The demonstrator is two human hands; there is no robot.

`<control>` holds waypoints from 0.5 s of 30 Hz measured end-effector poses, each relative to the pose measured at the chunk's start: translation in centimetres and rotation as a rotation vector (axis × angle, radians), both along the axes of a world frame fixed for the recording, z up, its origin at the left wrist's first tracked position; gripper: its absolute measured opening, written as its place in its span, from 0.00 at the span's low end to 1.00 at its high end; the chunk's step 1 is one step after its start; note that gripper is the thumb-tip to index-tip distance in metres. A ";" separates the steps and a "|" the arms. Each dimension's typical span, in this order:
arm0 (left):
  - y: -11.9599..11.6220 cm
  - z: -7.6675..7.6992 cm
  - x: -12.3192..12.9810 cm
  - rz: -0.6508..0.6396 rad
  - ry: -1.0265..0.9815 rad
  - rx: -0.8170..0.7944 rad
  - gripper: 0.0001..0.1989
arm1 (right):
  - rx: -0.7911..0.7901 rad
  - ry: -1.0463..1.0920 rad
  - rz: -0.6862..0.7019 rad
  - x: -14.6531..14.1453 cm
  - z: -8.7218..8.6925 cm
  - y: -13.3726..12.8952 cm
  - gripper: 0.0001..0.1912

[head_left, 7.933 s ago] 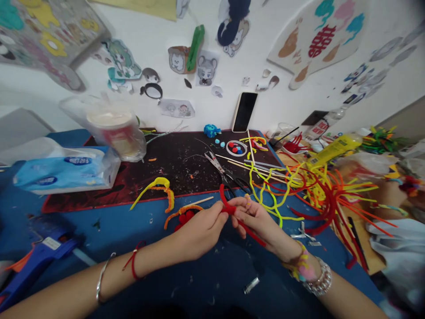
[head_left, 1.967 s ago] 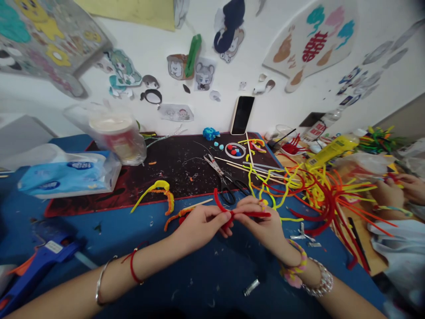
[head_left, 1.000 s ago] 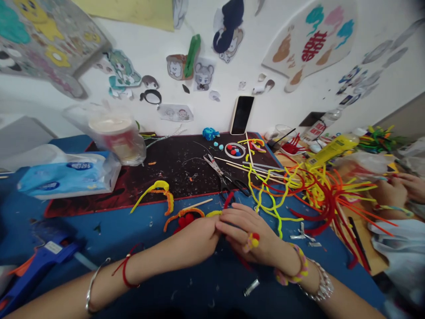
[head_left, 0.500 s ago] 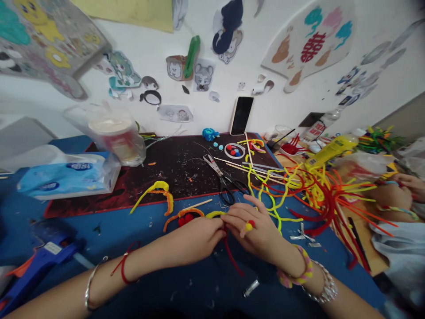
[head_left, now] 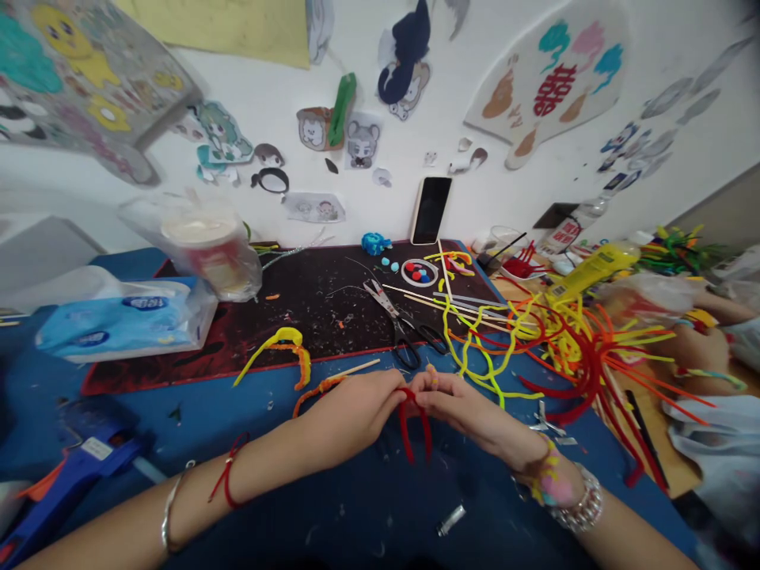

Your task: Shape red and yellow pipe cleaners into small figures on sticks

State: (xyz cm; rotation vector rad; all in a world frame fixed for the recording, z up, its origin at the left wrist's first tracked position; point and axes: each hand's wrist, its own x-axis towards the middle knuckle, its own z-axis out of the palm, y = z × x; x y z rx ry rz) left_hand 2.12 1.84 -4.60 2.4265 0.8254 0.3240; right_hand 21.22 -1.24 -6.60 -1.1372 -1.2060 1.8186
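Note:
A red pipe cleaner [head_left: 405,434] hangs bent over between my hands, both ends pointing down. My left hand [head_left: 359,412] is closed on it from the left, with its back toward me. On the other side my right hand [head_left: 454,404] pinches it between thumb and fingers. An orange pipe cleaner [head_left: 317,389] lies on the blue table, partly hidden behind my left hand. Scissors [head_left: 404,328] lie just beyond my hands, blades pointing away. Farther left rests a bent yellow and orange pipe cleaner piece [head_left: 290,339].
Loose red, orange and yellow pipe cleaners [head_left: 585,356] spread across the right side. A blue glue gun [head_left: 83,463] lies at the left front, below a tissue pack [head_left: 124,317]. A phone [head_left: 431,210] leans on the wall. A co-worker's hand [head_left: 701,340] is at far right.
My right hand has rolled over, so its fingers now show from the palm side. The red pipe cleaner hangs as two strands where one showed. The yellow piece between my hands is no longer visible.

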 end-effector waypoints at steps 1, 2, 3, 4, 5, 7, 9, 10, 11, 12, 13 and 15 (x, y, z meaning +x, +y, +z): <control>-0.1 0.0 0.0 -0.010 -0.004 0.004 0.11 | -0.066 0.095 -0.006 -0.2 -0.1 -0.2 0.05; -0.1 0.0 0.1 -0.020 -0.004 0.005 0.12 | -0.127 0.179 0.003 -0.4 -0.2 -0.3 0.05; -0.2 0.1 0.1 -0.027 -0.003 0.007 0.12 | -0.175 0.249 0.024 -0.6 -0.3 -0.5 0.06; -0.2 0.1 0.1 -0.033 -0.004 0.008 0.12 | -0.217 0.305 0.053 -0.8 -0.4 -0.7 0.06; -0.2 0.1 0.2 -0.036 -0.009 0.010 0.12 | -0.259 0.348 0.083 -0.9 -0.4 -0.8 0.07; -0.3 0.0 0.2 -0.047 -0.025 0.030 0.11 | -0.321 0.398 0.106 -1.0 -0.4 -0.8 0.07; -0.3 -0.2 0.3 -0.058 -0.018 0.068 0.11 | -0.316 0.402 0.075 -0.8 -0.2 -0.7 0.06; -0.4 -0.2 0.2 -0.065 -0.001 0.092 0.11 | -0.287 0.385 0.056 -0.8 -0.2 -0.7 0.07; -0.4 -0.3 0.2 -0.073 0.022 0.121 0.11 | -0.247 0.359 0.040 -0.7 -0.2 -0.6 0.07; -0.4 -0.3 0.2 -0.083 0.049 0.151 0.11 | -0.207 0.329 0.027 -0.6 -0.1 -0.5 0.07; -0.4 -0.4 0.2 -0.093 0.073 0.176 0.11 | -0.168 0.296 0.020 -0.6 -0.2 -0.5 0.07; -0.5 -0.3 0.1 -0.111 0.101 0.209 0.11 | -0.120 0.226 0.004 -0.5 -0.3 -0.4 0.06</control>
